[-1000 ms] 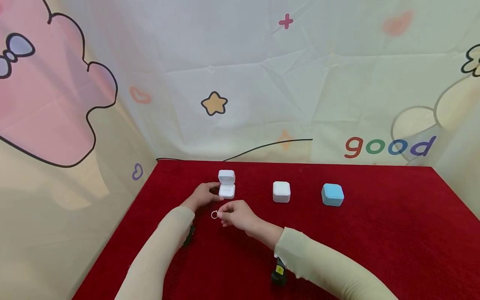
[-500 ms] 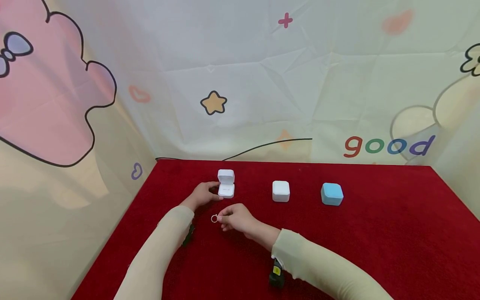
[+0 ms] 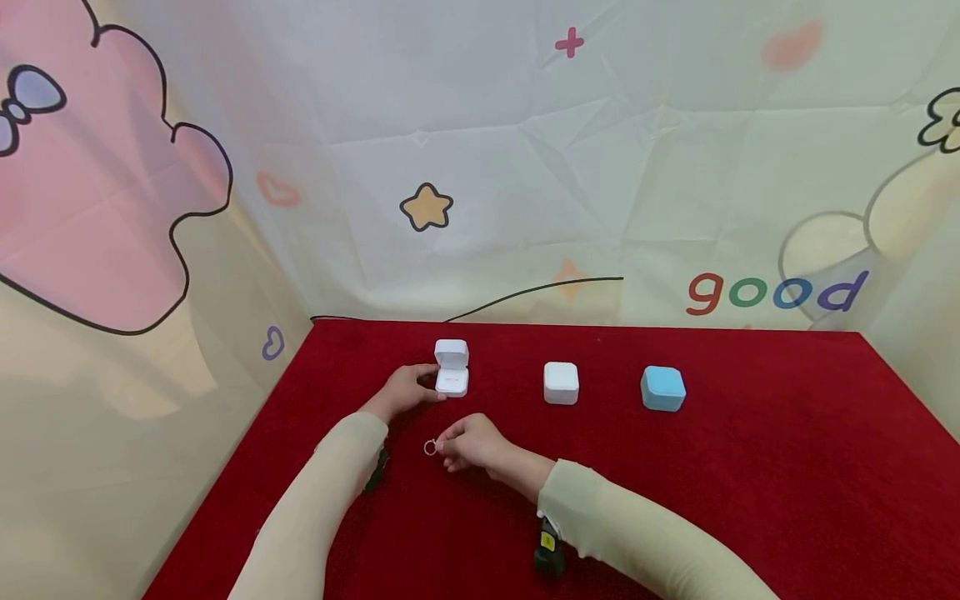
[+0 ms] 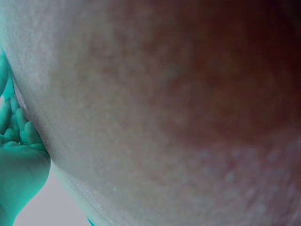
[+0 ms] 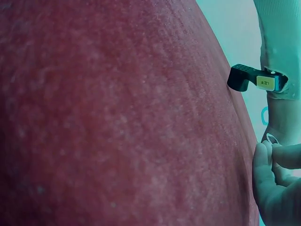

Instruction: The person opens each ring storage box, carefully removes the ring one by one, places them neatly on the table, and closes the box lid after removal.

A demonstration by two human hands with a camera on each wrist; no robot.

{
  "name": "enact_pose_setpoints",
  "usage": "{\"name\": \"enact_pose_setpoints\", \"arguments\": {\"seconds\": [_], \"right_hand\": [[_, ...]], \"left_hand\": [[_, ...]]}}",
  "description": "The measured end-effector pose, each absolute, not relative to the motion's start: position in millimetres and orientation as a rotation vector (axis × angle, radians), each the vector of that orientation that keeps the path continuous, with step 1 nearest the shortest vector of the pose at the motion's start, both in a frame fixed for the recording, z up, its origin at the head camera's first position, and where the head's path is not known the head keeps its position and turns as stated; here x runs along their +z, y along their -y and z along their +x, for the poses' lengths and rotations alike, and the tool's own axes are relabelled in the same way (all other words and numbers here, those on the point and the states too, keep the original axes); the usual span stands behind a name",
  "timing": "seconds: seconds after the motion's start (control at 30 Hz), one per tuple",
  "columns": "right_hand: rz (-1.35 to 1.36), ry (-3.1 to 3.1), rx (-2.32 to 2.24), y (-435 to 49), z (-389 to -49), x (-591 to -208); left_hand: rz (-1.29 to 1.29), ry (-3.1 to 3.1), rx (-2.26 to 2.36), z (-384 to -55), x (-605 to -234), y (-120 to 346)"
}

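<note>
In the head view a small white ring box (image 3: 452, 381) stands on the red cloth with its lid raised. My left hand (image 3: 403, 390) holds it from the left, thumb at the front corner and forefinger near the hinge. Nearer to me, my right hand (image 3: 472, 442) pinches a thin ring (image 3: 431, 447) between thumb and fingertips, above the cloth and apart from the box. The right wrist view also catches the ring (image 5: 272, 138) at the fingertips of the right hand (image 5: 277, 188). Cloth fills most of the left wrist view, so the box is hidden there.
A closed white box (image 3: 561, 383) stands right of the open one, and a closed light blue box (image 3: 663, 389) farther right. The red cloth (image 3: 787, 467) reaches back to a printed curtain (image 3: 510, 208). Black wrist cameras hang under both sleeves.
My right hand has drawn the ring a little toward me, away from the open box. My left hand and the boxes keep their places.
</note>
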State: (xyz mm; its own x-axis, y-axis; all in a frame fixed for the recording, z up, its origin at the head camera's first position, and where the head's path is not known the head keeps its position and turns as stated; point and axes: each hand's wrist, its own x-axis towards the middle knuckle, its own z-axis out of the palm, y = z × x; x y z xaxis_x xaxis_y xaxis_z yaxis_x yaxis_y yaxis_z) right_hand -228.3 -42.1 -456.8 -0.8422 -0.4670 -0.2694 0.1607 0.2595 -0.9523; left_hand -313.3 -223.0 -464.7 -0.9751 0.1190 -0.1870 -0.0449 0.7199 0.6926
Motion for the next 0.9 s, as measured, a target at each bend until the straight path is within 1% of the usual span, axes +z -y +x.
{"name": "enact_pose_setpoints", "arguments": {"seconds": [0.57,0.9], "right_hand": [[-0.322,-2.066,-1.495,42.3,-228.5,-459.2],[-0.34,-2.13,-1.419,46.5,-233.4,-457.7]], "left_hand": [[0.031,-2.687,1.111,-310.2,-463.8,222.5],[0.071,-2.696,1.105,-311.2,-462.6,223.8]]}}
